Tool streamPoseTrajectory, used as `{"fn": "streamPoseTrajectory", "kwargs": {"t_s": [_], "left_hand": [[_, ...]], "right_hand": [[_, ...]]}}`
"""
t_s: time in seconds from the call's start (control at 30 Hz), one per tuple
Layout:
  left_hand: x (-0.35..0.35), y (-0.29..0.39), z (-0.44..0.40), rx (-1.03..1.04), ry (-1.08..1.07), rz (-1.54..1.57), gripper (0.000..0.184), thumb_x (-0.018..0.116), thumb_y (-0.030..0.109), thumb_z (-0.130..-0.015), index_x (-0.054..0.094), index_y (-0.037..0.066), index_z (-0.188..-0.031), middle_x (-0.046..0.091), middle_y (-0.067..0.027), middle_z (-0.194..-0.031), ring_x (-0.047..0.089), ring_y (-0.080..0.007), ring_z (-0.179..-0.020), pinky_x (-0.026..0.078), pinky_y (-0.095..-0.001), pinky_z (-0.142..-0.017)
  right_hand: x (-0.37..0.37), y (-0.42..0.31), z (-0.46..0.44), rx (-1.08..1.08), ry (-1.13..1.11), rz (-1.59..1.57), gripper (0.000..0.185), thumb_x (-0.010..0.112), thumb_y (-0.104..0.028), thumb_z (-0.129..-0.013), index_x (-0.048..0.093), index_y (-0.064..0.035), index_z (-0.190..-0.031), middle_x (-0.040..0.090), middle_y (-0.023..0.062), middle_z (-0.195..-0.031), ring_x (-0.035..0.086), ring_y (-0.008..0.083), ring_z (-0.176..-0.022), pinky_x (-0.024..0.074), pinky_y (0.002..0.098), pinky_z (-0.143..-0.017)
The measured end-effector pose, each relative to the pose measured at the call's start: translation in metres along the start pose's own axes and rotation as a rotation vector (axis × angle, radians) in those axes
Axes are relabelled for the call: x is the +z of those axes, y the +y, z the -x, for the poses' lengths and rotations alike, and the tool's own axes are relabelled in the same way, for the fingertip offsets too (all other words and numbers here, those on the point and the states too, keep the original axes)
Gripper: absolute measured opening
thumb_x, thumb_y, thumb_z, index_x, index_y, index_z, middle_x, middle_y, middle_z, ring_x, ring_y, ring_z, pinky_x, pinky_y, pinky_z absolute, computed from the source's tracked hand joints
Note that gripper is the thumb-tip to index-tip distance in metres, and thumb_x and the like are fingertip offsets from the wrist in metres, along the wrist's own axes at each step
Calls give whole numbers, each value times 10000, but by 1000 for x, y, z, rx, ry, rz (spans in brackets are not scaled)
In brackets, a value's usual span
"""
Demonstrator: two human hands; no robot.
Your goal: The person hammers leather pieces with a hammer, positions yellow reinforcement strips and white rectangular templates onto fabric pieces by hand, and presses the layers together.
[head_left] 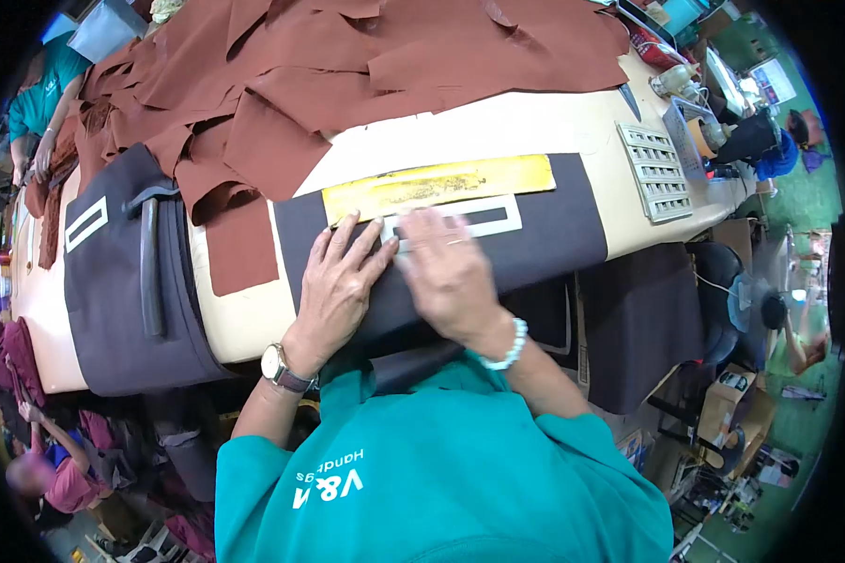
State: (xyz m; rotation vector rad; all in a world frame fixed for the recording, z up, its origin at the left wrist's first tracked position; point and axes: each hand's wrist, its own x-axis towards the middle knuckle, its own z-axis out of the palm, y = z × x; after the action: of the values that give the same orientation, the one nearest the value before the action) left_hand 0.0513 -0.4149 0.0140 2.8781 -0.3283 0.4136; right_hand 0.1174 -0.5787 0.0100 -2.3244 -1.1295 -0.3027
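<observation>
A dark sheet [573, 220] hangs over the table's front edge. On it lies a white rectangular frame [502, 216] with a dark slot, just below a yellow strip [441, 188] with worn dark marks. My left hand [343, 286] rests with fingers spread on the dark sheet, its fingertips by the strip's lower edge and the frame's left end. My right hand [446, 272], blurred by motion, lies flat over the left part of the frame and hides it. Neither hand holds anything.
Brown pieces [300, 75] cover the table's back. At left, a hammer [152, 263] lies on stacked dark sheets [113, 300] with another white frame [86, 223]. A slotted tray [654, 172] sits at right. Co-workers are at far left.
</observation>
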Motion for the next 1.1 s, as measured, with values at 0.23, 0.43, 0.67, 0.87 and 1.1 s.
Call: {"fn": "streamPoseTrajectory", "kwargs": {"t_s": [0.23, 0.43, 0.67, 0.87, 1.1], "left_hand": [[-4, -5, -2, 32, -76, -25, 389, 540, 81, -792, 595, 107, -1176, 528, -90, -1269, 437, -290, -1236, 302, -540, -1017], [-6, -9, -4, 75, -126, -90, 406, 516, 51, -795, 586, 116, -1189, 522, -85, -1276, 427, -269, -1246, 271, -556, -1042], [-8, -11, -5, 110, -136, -34, 430, 527, 79, -810, 563, 134, -1235, 513, -104, -1284, 405, -280, -1270, 244, -571, -1055], [-6, -8, -4, 74, -151, -44, 442, 543, 118, -822, 552, 169, -1262, 492, -118, -1319, 373, -288, -1304, 190, -601, -1066], [-10, -3, 0, 11, -209, -18, 495, 544, 41, -793, 556, 194, -1263, 466, -102, -1355, 356, -292, -1318, 169, -606, -1074]], "right_hand": [[5, -3, 10, 129, -107, -20, 680, 544, -419, -875, 341, -8, -1376, 475, 116, -1358, 434, 261, -1272, 235, 622, -1031], [-23, 39, 23, 297, -50, 236, 671, 496, -438, -904, 317, 11, -1369, 504, 104, -1332, 450, 268, -1262, 233, 640, -1027], [-33, 44, 12, 392, 85, 324, 569, 489, -206, -903, 305, 98, -1347, 519, 198, -1283, 476, 311, -1225, 236, 616, -1033], [28, -28, 19, 155, 41, -4, 544, 437, -82, -874, 304, 128, -1358, 501, 244, -1290, 492, 310, -1220, 251, 621, -1023], [-25, 43, 42, 254, -25, 181, 453, 409, -51, -908, 399, 17, -1356, 561, 88, -1284, 511, 242, -1217, 203, 648, -1037]]}}
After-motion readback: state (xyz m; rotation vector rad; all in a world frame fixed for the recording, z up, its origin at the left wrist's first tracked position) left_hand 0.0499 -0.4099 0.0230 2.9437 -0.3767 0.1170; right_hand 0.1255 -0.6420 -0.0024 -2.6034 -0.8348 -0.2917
